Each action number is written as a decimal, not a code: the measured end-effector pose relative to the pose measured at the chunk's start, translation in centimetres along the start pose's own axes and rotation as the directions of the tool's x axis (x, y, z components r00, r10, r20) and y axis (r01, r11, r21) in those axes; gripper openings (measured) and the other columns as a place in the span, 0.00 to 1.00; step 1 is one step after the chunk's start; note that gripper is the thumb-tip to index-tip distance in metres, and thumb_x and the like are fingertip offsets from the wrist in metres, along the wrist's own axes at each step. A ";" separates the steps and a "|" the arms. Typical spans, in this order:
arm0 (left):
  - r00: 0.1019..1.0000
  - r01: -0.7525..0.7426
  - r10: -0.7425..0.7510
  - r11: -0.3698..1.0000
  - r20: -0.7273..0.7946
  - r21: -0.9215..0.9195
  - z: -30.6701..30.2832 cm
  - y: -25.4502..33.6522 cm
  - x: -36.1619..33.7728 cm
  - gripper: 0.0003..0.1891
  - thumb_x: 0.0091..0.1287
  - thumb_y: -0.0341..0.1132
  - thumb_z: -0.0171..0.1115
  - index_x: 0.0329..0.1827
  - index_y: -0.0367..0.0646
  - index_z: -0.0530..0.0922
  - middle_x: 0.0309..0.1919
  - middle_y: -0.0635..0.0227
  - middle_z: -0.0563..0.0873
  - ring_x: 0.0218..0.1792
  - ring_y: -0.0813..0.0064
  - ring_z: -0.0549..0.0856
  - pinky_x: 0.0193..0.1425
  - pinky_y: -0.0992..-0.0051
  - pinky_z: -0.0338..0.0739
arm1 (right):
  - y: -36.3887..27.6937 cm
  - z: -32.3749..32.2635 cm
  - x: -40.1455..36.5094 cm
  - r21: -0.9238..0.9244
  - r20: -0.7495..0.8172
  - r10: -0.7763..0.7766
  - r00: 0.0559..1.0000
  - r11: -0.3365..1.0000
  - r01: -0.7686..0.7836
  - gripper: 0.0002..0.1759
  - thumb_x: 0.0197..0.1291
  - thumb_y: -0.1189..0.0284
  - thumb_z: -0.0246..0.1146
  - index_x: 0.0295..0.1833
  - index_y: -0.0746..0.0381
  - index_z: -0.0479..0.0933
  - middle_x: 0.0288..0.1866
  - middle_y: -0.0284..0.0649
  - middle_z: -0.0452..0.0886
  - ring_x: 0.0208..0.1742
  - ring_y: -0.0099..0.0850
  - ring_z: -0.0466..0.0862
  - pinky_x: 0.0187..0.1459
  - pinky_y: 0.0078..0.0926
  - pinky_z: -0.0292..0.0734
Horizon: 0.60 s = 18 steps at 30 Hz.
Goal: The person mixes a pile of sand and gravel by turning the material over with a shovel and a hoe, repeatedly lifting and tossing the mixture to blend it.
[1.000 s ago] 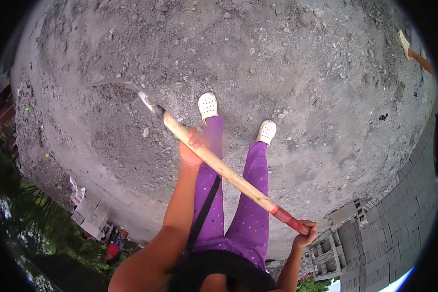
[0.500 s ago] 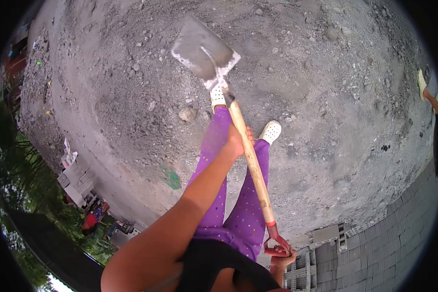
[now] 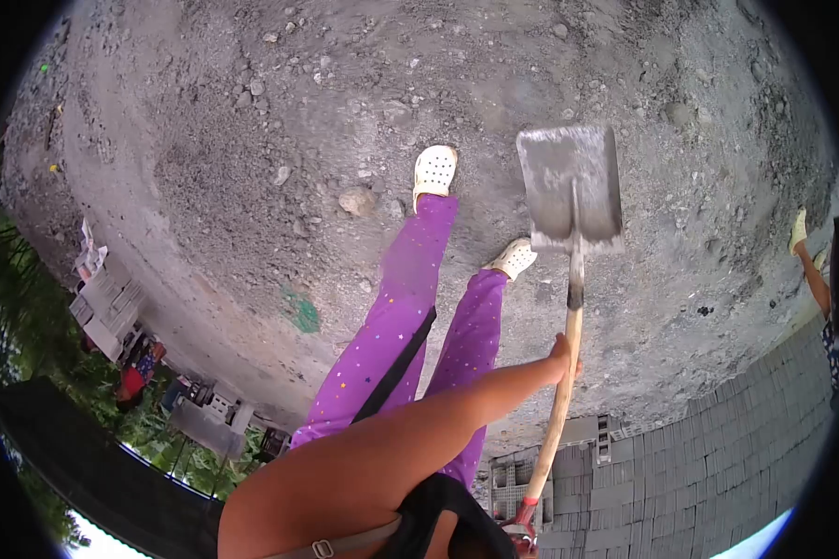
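A shovel (image 3: pixel 573 196) with a flat grey blade and a wooden shaft stretches up from the bottom, right of my legs. My left hand (image 3: pixel 565 358) is wrapped round the shaft below the blade. At the bottom, my right hand (image 3: pixel 524 540) is partly hidden at the red handle end, closed on it. The blade holds no pile; a thin pale crust marks its far edge. It is right of my white clogs (image 3: pixel 435 170), over grey gravelly ground (image 3: pixel 364 112).
A loose rock (image 3: pixel 357 200) lies left of my feet. Stacked grey blocks (image 3: pixel 699 475) fill the lower right. Another person's leg (image 3: pixel 816 284) is at the right edge. At the lower left are more blocks (image 3: pixel 112 303) and a person in red (image 3: pixel 132 382).
The shovel has swung to the right, away from my feet, and its blade has turned. My left hand has moved right and down with the shaft, and the view has shifted.
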<state>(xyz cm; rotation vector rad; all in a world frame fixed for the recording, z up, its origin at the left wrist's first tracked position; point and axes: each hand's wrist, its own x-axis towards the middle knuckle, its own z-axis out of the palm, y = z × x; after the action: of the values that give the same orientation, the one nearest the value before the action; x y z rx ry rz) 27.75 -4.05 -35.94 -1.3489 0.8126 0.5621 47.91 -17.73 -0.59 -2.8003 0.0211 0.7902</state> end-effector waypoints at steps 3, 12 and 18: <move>0.974 -0.218 0.219 0.976 -0.052 0.021 0.8 25.1 -2.2 0.41 0.62 0.68 0.13 0.33 0.41 0.69 0.20 0.60 0.76 0.17 0.62 0.74 0.25 0.60 0.73 | -3.0 17.4 2.6 0.191 0.370 0.078 0.926 0.969 -0.158 0.14 0.48 0.60 0.43 0.17 0.56 0.62 0.12 0.34 0.64 0.14 0.32 0.66 0.25 0.34 0.66; 0.599 -0.703 0.777 0.627 0.196 -0.336 -8.5 43.4 -23.0 0.36 0.64 0.64 0.11 0.25 0.45 0.64 0.17 0.67 0.68 0.19 0.70 0.69 0.27 0.66 0.68 | -6.8 36.8 -9.3 0.346 0.730 -0.267 0.630 0.938 -0.004 0.15 0.53 0.64 0.45 0.18 0.59 0.59 0.13 0.41 0.66 0.17 0.34 0.67 0.28 0.32 0.66; 0.128 -0.378 0.733 0.659 0.668 -0.651 -24.8 36.5 -30.2 0.09 0.64 0.34 0.40 0.25 0.47 0.66 0.14 0.78 0.66 0.16 0.82 0.66 0.29 0.78 0.63 | -2.7 31.4 -12.5 0.581 0.658 -0.752 0.037 0.538 0.610 0.17 0.57 0.64 0.47 0.20 0.63 0.66 0.18 0.42 0.72 0.22 0.37 0.73 0.39 0.37 0.73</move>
<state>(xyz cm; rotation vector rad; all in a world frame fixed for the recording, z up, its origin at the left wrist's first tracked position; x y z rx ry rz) -23.44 -19.68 -35.64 -0.6723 0.2122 1.9881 21.26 -8.64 -19.48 -1.4567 -1.3093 1.6646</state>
